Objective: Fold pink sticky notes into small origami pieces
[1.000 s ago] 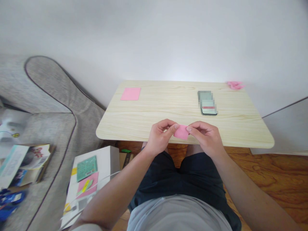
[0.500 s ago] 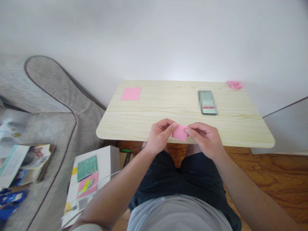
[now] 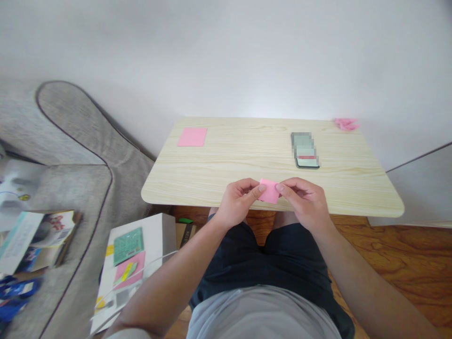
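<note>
Both of my hands pinch a small folded pink paper (image 3: 269,190) above the near edge of the light wooden table (image 3: 229,160). My left hand (image 3: 236,202) grips its left side between thumb and fingers. Its right side is held by the closed fingers of my right hand (image 3: 304,200). A flat pink paper pad (image 3: 192,137) lies at the table's far left. A crumpled pink paper shape (image 3: 346,124) rests at the far right corner.
A phone (image 3: 305,150) lies on the table to the right of centre. A grey sofa (image 3: 63,155) stands on the left with books (image 3: 31,240) on it. A white box (image 3: 134,263) with green and pink sheets sits by my left leg on the wooden floor (image 3: 395,254).
The pink paper has turned slightly and risen a little between my fingers. Both hands stay at the table's near edge.
</note>
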Motion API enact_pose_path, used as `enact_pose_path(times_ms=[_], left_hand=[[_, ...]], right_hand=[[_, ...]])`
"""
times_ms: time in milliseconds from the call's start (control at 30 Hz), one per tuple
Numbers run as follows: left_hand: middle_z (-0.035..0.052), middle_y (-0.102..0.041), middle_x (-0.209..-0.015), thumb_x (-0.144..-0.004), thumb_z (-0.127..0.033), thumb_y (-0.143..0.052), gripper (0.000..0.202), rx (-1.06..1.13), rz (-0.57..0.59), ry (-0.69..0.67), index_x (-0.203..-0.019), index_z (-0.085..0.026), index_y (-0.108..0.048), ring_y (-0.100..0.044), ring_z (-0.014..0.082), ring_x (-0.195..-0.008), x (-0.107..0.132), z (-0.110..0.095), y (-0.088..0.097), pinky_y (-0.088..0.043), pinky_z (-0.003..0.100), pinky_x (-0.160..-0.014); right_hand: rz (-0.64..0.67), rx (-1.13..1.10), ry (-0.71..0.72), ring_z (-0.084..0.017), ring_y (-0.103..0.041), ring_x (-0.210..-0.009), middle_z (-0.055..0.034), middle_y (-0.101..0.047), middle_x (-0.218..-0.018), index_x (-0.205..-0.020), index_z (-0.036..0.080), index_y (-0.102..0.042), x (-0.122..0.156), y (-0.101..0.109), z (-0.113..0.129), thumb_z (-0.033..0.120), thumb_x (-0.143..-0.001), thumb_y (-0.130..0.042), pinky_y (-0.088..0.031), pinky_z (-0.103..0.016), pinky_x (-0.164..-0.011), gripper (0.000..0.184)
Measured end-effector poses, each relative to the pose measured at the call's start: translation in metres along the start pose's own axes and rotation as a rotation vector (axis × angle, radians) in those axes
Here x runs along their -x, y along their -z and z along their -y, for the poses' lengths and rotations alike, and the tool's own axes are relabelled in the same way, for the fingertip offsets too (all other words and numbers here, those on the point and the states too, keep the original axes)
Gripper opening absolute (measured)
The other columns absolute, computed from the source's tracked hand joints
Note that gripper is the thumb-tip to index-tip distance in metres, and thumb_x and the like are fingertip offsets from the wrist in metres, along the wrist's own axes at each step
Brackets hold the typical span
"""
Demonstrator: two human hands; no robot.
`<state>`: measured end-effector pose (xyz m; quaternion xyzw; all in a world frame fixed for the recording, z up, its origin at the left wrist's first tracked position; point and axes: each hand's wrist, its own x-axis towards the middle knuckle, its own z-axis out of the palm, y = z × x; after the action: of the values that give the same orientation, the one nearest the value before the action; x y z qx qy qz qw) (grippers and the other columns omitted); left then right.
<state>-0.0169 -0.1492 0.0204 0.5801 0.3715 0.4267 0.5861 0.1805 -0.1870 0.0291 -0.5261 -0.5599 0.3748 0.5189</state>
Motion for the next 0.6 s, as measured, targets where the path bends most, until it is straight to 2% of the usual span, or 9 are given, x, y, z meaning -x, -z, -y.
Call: enact_pose_path(times_ms=[133,333,600], left_hand=[[0.0018,-0.068,-0.071,-0.092,-0.047,-0.073,0.035,-0.024,0.003,-0.005,-0.079,-0.014,-0.07,-0.061,0.0114,-0.067,0.0002,0.0001,0.0002,-0.046,0.023,-0.065],[0.0024,-0.069,-0.073,-0.09,-0.047,-0.075,0.034,0.012,0.057,0.019,-0.081,-0.014,-0.071,-0.063,0.0122,-0.068,-0.0004,0.0004,0.0001,-0.051,0.024,-0.066],[0.002,-0.07,-0.073,-0.089,-0.04,-0.076,0.027,0.004,0.051,0.063,-0.083,-0.014,-0.07,-0.065,0.0112,-0.065,0.0003,0.0039,-0.0016,-0.049,0.023,-0.064]], right_hand=[[0.013,-0.042,-0.04,-0.02,-0.069,-0.075,-0.0034,-0.076,-0.08,-0.083,0.024,-0.078,0.0003,-0.0014,-0.0015,0.048,-0.089,-0.077,-0.054,-0.032,-0.07,0.025],[0.118,-0.033,-0.073,-0.019,-0.065,-0.076,-0.0035,-0.076,-0.082,-0.089,0.023,-0.08,-0.0012,-0.0038,-0.0033,0.052,-0.088,-0.077,-0.052,-0.032,-0.07,0.03],[0.051,0.025,-0.08,-0.017,-0.063,-0.069,-0.002,-0.073,-0.076,-0.085,0.022,-0.078,-0.0015,-0.0049,-0.0063,0.05,-0.088,-0.077,-0.049,-0.029,-0.064,0.029]])
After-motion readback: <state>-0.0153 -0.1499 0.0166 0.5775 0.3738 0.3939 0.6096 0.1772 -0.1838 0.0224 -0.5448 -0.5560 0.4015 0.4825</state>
